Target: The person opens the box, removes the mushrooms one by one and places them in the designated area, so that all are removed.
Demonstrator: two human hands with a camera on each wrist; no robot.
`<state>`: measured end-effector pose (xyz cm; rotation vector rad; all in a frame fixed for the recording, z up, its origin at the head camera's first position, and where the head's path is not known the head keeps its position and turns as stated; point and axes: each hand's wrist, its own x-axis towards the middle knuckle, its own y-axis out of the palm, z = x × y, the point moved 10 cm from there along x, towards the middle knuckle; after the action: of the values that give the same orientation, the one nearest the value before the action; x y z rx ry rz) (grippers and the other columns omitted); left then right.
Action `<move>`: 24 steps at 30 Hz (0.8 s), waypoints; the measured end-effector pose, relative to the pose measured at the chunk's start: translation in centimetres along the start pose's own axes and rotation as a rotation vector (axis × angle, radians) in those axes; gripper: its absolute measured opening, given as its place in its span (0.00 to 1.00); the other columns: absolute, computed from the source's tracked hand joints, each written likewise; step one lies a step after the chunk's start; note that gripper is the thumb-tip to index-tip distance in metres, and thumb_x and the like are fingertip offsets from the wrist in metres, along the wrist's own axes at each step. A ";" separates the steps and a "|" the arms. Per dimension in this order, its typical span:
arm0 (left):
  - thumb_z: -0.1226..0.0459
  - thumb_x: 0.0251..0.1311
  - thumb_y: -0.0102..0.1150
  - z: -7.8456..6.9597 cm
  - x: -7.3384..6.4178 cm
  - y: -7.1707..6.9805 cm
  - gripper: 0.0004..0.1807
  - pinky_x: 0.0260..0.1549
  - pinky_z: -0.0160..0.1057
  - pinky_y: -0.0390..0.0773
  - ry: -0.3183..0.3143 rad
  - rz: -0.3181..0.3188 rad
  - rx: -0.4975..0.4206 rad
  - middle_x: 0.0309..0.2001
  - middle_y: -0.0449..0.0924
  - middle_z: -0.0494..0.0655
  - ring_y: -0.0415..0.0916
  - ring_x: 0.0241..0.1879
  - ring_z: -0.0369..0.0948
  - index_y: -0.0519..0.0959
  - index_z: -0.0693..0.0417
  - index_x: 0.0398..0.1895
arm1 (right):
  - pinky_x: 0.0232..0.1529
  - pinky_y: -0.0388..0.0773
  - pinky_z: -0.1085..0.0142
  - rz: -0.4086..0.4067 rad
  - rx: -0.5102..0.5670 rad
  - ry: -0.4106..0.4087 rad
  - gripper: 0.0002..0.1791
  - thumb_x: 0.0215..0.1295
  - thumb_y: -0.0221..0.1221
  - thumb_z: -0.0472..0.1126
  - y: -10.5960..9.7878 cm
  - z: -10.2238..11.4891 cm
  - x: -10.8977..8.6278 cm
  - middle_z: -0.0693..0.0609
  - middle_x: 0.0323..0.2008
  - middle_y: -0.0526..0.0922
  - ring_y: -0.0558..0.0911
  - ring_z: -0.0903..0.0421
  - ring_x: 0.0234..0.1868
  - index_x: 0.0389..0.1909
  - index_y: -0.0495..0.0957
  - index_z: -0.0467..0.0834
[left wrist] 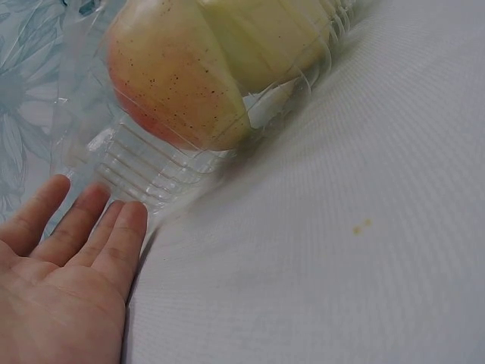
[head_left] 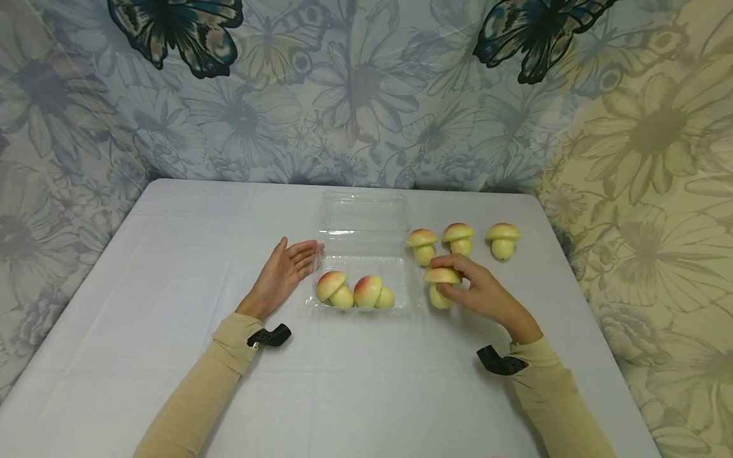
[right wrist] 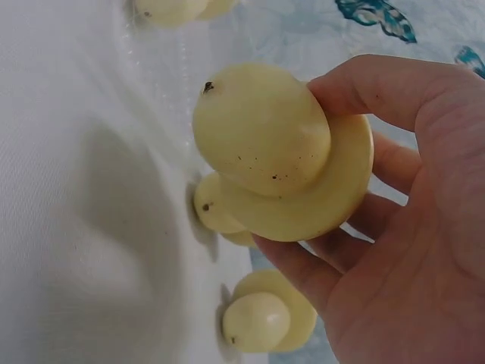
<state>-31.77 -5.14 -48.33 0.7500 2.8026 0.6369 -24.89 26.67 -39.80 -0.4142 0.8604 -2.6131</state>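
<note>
Just right of the clear container (head_left: 405,283), the right hand (head_left: 481,289) pinches one yellow mushroom-shaped piece (head_left: 438,296) between thumb and curled fingers, cap uppermost, its stem pointing toward the table's near edge and its long axis nearly upright. At the container's left wall, the left hand (head_left: 279,277) is spread with fingers straight, holding nothing; whether its fingertips touch the plastic I cannot tell. Two red-blushed pieces (head_left: 368,291) lie tilted inside, caps leftward, stems toward the right. Three more pieces (head_left: 458,239) stand cap-up beyond the right hand, making six altogether. Two butterflies (head_left: 177,38) decorate the wall behind.
</note>
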 end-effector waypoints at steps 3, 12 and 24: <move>0.39 0.79 0.21 0.0 0.0 0.0 0.44 0.80 0.45 0.53 -0.004 -0.001 -0.003 0.80 0.47 0.63 0.45 0.81 0.53 0.47 0.68 0.79 | 0.47 0.72 0.75 0.005 -0.006 0.019 0.21 0.68 0.63 0.32 0.1 -0.3 0.0 0.45 0.56 0.82 0.75 0.69 0.48 0.61 0.77 0.40; 0.39 0.79 0.21 0.0 -0.1 0.1 0.44 0.80 0.46 0.51 -0.007 -0.001 -0.013 0.80 0.47 0.62 0.44 0.81 0.53 0.47 0.68 0.79 | 0.49 0.72 0.74 0.030 0.000 0.060 0.22 0.68 0.64 0.33 0.7 -0.9 0.0 0.44 0.58 0.81 0.75 0.68 0.50 0.61 0.75 0.36; 0.43 0.80 0.16 -0.1 -0.1 0.1 0.41 0.80 0.46 0.52 -0.005 -0.005 0.003 0.80 0.48 0.62 0.45 0.81 0.53 0.47 0.68 0.79 | 0.50 0.74 0.72 0.072 0.002 0.105 0.24 0.68 0.64 0.34 1.7 -1.5 0.0 0.41 0.61 0.79 0.75 0.67 0.51 0.64 0.74 0.36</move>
<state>-31.65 -5.18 -48.15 0.7442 2.8011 0.6289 -25.07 26.16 -41.99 -0.2431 0.8895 -2.5884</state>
